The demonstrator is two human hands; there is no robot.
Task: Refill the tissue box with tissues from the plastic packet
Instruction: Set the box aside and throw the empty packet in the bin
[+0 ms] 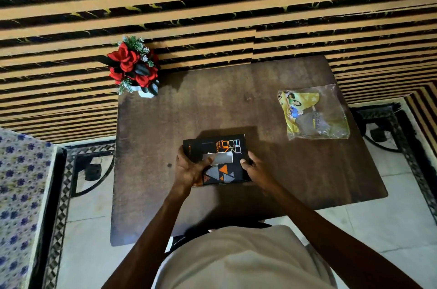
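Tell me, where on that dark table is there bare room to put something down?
The brown wooden table is bare between the red flower pot and the clear plastic packet, and along both near corners. It is crowded at the near middle, where both hands hold the black tissue box.

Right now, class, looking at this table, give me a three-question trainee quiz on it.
1. True or false: the plastic packet touches the tissue box.
2. Which hand has fingers at the box's top opening? A left B right
3. Fill in: red flowers stand at the table's far ____ corner.

Key: 1 false, they lie apart. 2 A, the left hand; the right hand grips the side. 3 left.
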